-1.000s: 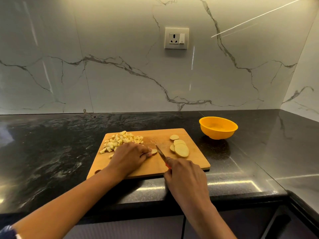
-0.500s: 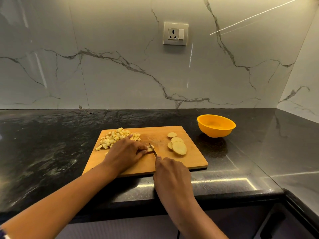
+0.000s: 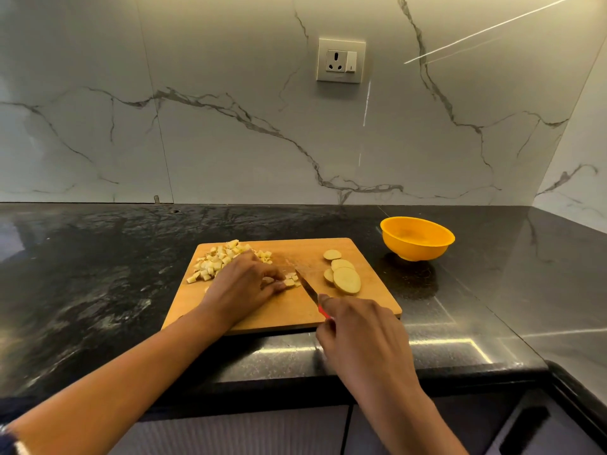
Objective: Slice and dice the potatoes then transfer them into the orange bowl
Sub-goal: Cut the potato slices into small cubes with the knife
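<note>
board lies on the dark bench, close to the front edge. left hand is knuckles-up over the board's middle, fingers curled down, tips pinning a few cut bits of potato to the wood. right hand is over the board's front edge, fist closed round the red handle of the knife, w/ one finger reaching fwd toward the blade. the blade runs away from the person and to the left, tip just beside the cut bits and the left fingertips (can't tell if the edge touches the wood or sits just above it).

dice: pale heap on the board's far-left corner, partly hidden behind the left hand, a few cubes strung out toward the left edge. slices: approx four rounds w/ skin on, overlapping, on the board's right half, just right of the blade and apart from it. bowl: orange, upright, on the bench off the board's far-right corner, not touching the board.

behind: marble wall w/ grey veins, and a socket w/ switch high above the board. cupboard fronts show below the bench edge.
</note>
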Demonstrator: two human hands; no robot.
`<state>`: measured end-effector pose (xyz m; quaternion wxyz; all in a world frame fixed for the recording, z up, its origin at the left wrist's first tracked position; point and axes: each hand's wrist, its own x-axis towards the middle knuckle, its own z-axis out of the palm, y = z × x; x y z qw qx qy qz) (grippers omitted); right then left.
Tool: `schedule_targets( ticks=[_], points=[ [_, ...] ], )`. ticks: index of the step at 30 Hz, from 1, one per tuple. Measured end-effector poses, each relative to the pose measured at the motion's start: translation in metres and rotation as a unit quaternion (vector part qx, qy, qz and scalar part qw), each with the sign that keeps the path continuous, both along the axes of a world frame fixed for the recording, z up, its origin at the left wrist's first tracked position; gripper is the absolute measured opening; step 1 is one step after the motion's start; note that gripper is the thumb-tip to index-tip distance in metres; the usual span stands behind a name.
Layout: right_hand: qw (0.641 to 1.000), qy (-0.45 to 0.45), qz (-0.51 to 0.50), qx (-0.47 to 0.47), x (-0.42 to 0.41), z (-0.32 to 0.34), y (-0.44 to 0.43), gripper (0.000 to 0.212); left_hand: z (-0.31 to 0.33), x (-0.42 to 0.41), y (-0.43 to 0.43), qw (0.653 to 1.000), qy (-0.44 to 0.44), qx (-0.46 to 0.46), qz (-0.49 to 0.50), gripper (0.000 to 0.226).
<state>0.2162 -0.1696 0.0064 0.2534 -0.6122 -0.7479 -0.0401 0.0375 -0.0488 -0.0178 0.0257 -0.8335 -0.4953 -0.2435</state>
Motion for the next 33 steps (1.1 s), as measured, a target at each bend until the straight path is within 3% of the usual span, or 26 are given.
schedule_targets(
  ticks=[5,15,25,33],
  points=[
    [1.0,0.0,0.007,0.009,-0.01,-0.005,0.004,0.045,-0.003,-0.001,0.006,0.999,0.017,0.027,0.018,0.033],
    [0.997,-0.071,0.001,-0.025,-0.03,-0.015,0.04,0.029,-0.004,0.001,0.013,0.998,0.04,0.04,0.028,0.034],
    [1.0,0.003,0.031,-0.001,-0.009,-0.006,-0.001,0.047,-0.005,-0.004,0.009,0.999,0.022,0.038,0.022,0.033],
    [0.999,-0.026,0.015,-0.019,-0.026,-0.008,0.014,0.036,-0.004,-0.007,0.011,0.997,0.058,0.037,0.028,0.031]
  ],
)
